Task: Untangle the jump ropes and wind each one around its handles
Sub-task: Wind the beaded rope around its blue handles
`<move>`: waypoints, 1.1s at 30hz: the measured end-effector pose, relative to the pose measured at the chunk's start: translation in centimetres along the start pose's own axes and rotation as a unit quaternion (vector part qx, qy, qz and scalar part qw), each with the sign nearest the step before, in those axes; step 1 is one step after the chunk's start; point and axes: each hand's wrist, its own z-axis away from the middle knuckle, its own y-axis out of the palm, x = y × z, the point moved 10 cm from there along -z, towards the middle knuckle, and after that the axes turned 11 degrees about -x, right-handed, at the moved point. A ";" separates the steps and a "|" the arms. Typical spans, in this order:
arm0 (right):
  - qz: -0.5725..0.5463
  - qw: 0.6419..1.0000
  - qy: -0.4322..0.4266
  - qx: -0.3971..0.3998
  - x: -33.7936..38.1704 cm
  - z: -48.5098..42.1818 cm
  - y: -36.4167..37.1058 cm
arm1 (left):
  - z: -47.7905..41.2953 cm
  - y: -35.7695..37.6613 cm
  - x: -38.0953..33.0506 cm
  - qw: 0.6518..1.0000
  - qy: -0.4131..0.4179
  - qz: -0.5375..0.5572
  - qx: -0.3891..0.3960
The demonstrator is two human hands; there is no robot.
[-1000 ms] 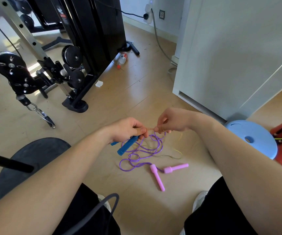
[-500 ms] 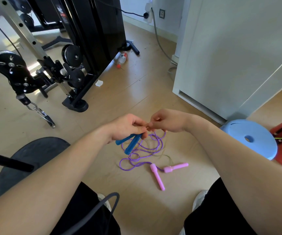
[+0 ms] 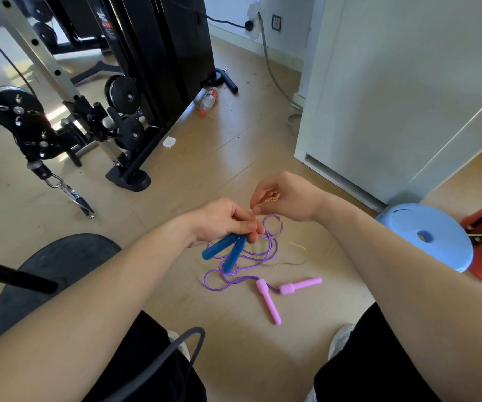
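Left hand (image 3: pixel 224 221): blue handles (image 3: pixel 234 253), down-left.

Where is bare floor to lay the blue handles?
Bare floor lies between the pink handles and the shoes, and between the gym machine and the left hand. Crowded by the right hand, where the purple rope loops.

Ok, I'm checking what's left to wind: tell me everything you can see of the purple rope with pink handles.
The purple rope is a thin, glossy, plastic-looking cord lying unwound in loose overlapping loops on the wooden floor. Its two pink handles, slim with thicker collars, lie flat near each other, angled apart. The far loops run beneath the left hand gripping the blue handles; whether they touch cannot be told.
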 end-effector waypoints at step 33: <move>-0.132 0.980 0.138 -0.059 1.2 2.0 3.4 | -0.1 -7.4 -2.2 0.900 0.131 0.086 -0.407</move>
